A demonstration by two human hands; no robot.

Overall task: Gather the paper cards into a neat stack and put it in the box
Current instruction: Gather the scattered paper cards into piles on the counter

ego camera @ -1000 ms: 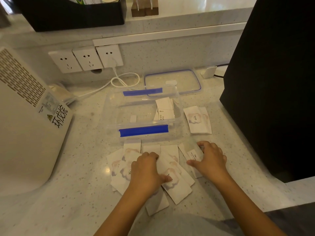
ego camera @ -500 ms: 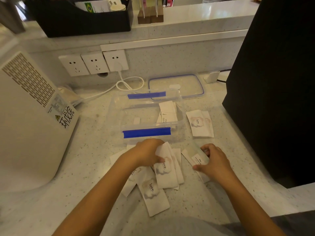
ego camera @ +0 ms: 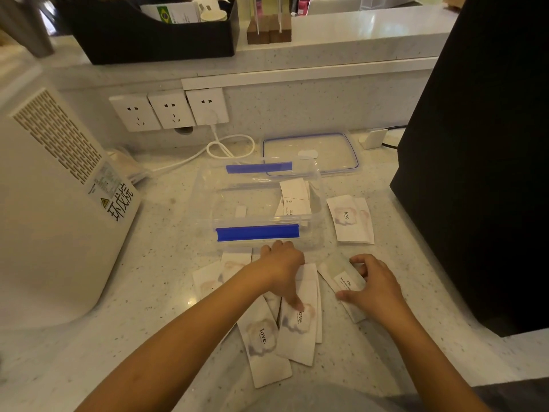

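Observation:
Several white paper cards printed "love." (ego camera: 297, 331) lie overlapping on the counter in front of a clear plastic box (ego camera: 208, 203) with blue clips. My left hand (ego camera: 282, 266) lies flat on these cards, fingers spread, thumb pressing the top one. My right hand (ego camera: 371, 286) curls around the edges of a separate card (ego camera: 344, 281) to the right. Two more cards (ego camera: 350, 218) lie right of the box. A few cards (ego camera: 295, 197) rest inside the box at its right end.
The box's lid (ego camera: 312, 153) lies behind the box. A white appliance (ego camera: 53, 203) stands at the left, a large black object (ego camera: 481, 144) at the right. Wall sockets (ego camera: 169, 111) and a white cable (ego camera: 225, 147) are behind.
My left hand has swept the spread cards rightward into a tighter overlapping pile and now presses on it. My right hand has stayed on the card at the right.

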